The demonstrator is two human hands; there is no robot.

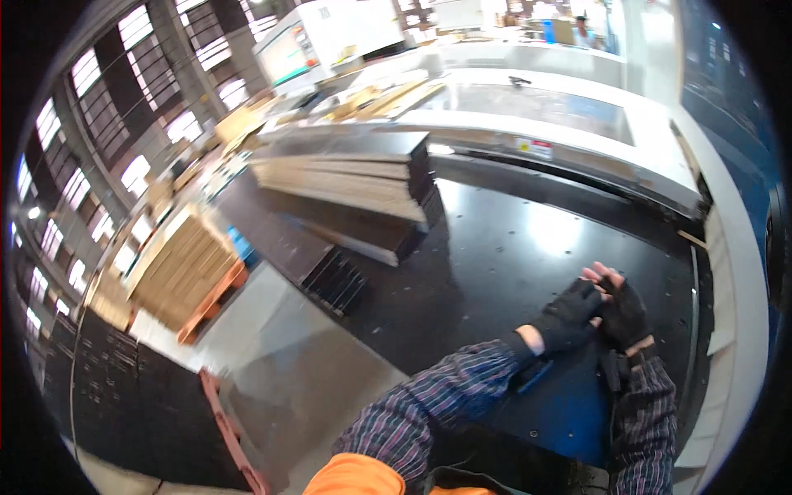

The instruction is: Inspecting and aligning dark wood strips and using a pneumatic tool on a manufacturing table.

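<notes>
My left hand (569, 318) and my right hand (625, 318) meet above a dark, glossy work table (495, 272). Both wear black fingerless gloves. The left hand reaches across and touches the right one; its fingers are partly covered there, so their grip cannot be made out. Bare fingertips of the right hand point away from me, stretched out, with no object seen in that hand. Left of my hands, a stack of long, dark-faced boards (346, 177) with pale edges rests on the table. Nearer me lies a lower stack of dark panels (330, 276).
A white machine frame (569, 153) runs along the table's far side. At the left, a stack of brown boards (181, 268) stands on an orange pallet (213, 303). A tall dark stack (140, 404) stands at the lower left, beside a reddish bar (227, 425).
</notes>
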